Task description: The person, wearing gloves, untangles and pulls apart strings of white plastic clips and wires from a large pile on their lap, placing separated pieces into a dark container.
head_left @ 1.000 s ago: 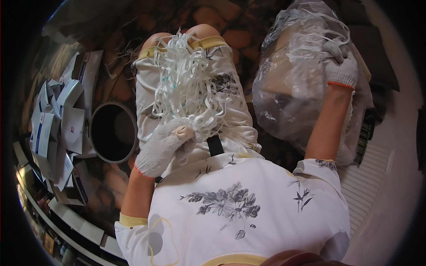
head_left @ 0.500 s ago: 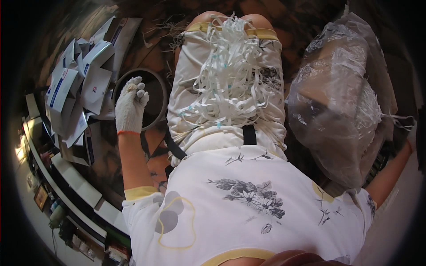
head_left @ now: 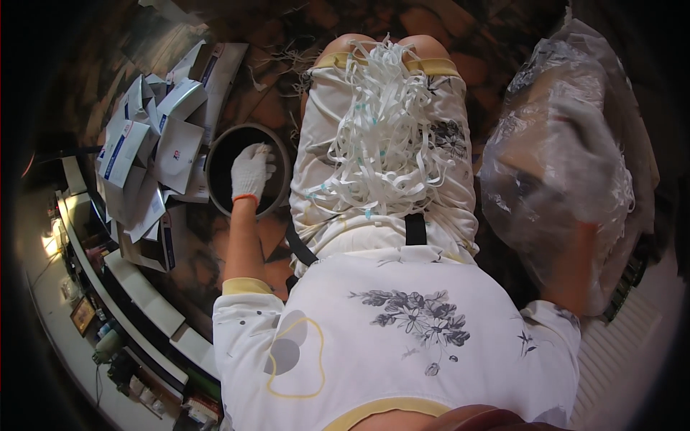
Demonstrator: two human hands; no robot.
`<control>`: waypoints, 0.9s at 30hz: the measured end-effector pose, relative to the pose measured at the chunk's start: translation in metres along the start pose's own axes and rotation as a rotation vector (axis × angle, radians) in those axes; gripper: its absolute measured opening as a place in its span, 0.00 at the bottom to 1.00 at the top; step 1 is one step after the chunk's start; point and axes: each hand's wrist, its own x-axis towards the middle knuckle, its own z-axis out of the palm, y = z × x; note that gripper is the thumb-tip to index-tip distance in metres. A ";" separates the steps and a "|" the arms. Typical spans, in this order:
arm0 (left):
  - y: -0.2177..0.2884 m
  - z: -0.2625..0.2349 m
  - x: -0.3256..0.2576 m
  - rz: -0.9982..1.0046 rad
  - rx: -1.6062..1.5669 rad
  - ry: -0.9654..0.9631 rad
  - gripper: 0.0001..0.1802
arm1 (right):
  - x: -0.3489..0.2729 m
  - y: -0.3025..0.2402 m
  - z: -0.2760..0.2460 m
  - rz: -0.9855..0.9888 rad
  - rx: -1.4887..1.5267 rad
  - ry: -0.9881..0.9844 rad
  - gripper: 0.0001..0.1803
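Note:
My left hand, in a white knit glove with an orange cuff, is over a dark round bucket on the floor. Its fingers are curled closed; whatever they may hold is too small to make out. Across my lap lies a tangled heap of white flat straps with a few teal marks. On the right, my right hand is a grey smear at the large clear plastic bag. Motion hides its fingers, and I cannot tell whether it is inside the bag or in front of it. Brown and white contents show through the plastic.
Folded white and blue cardboard boxes are piled left of the bucket. Loose white strands lie on the patterned floor beyond it. A long white-edged shelf or counter with small items behind it runs along the lower left.
My right hand has swung in from the far right edge to the bag. My left hand has shifted right over the bucket, still closed. The whole view has moved slightly.

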 end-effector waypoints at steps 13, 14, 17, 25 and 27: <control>0.111 0.044 -0.071 0.383 -0.108 -0.198 0.12 | 0.024 0.030 0.153 -0.240 0.027 -0.071 0.13; 0.118 0.047 -0.077 0.382 -0.110 -0.192 0.12 | 0.023 0.019 0.144 -0.193 0.061 -0.038 0.11; 0.142 0.061 -0.098 0.729 -0.199 -0.304 0.18 | 0.015 -0.009 0.122 -0.198 0.069 -0.022 0.09; 0.195 0.088 -0.141 1.246 0.255 -0.438 0.24 | -0.002 -0.047 0.092 -0.323 0.125 -0.237 0.07; 0.192 0.089 -0.139 1.200 0.230 -0.624 0.21 | -0.007 -0.045 0.079 -0.264 0.242 -0.265 0.07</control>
